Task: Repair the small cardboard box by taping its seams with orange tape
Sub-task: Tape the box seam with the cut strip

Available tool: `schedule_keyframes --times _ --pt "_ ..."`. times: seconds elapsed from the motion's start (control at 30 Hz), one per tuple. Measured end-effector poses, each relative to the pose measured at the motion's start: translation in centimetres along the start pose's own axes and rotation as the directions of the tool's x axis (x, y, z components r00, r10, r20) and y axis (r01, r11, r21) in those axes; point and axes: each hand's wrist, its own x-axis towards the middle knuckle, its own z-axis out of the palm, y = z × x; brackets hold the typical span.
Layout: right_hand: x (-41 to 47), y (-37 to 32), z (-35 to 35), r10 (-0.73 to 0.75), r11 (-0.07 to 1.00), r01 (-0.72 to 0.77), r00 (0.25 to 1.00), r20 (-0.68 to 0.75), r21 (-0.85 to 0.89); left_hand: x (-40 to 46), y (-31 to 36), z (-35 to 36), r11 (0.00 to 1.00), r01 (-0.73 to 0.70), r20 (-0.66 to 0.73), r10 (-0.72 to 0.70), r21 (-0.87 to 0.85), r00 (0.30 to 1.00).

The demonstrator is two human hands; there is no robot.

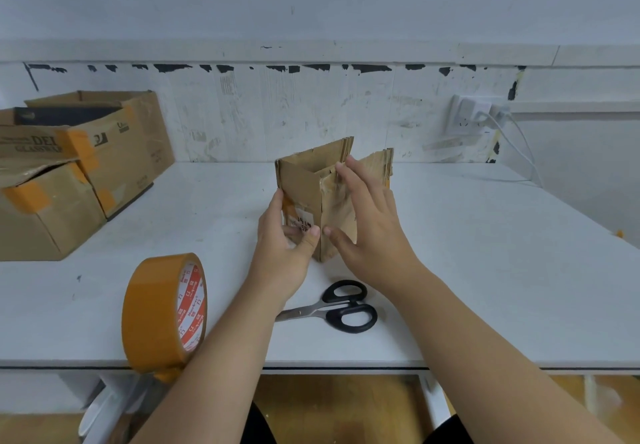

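The box (320, 201) stood upright near the middle of the table (485, 270), its top flaps raised and ragged; the left hand (284, 239) held its near left face, fingers curled round the edge and thumb pressed to the front beside a printed label; the right hand (367, 221) lay flat against the right face, fingers straight, gripping nothing. The likeliest trouble was the box tipping or folding in; it looked tall for its footprint, and its walls were creased, soft and worn, so uneven pressure from either palm could buckle a panel or spring the corner seam wider. Both hands being busy, the tape (164, 312) would need one of them freed, and the box might then slump. That roll stood on edge at the table's near rim, glossy orange with a red-and-white core, and could roll off. The scissors (332, 308), steel blades and black loop handles, lay flat just behind the wrists; a forearm could knock them.
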Motion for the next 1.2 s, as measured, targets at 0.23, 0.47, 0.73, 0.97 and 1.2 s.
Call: schedule_keyframes --times 0.23,0.47,0.73,0.97,1.2 --pt "0.0 0.0 0.0 0.005 1.0 -0.005 1.0 0.008 -0.009 0.0 0.1 -0.1 1.0 -0.017 0.002 0.017 0.007 1.0" --pt "-0.1 0.1 0.0 -0.02 0.997 0.022 0.999 0.036 -0.069 0.1 -0.4 -0.1 0.998 -0.016 0.027 0.014 0.065 1.0" --pt "0.0 0.2 -0.1 -0.024 0.996 0.028 0.999 0.043 -0.091 0.1 -0.2 -0.1 0.995 0.006 0.034 -0.01 0.096 0.999" --pt "-0.2 0.1 -0.2 -0.029 0.994 0.034 0.998 0.051 -0.102 -0.1 0.1 -0.1 0.996 0.022 0.008 -0.023 0.091 1.0" --pt "-0.4 0.0 -0.7 -0.045 0.999 0.045 0.999 0.027 -0.019 -1.0 2.2 -0.1 0.948 -0.172 -0.18 0.224 0.268 0.958"
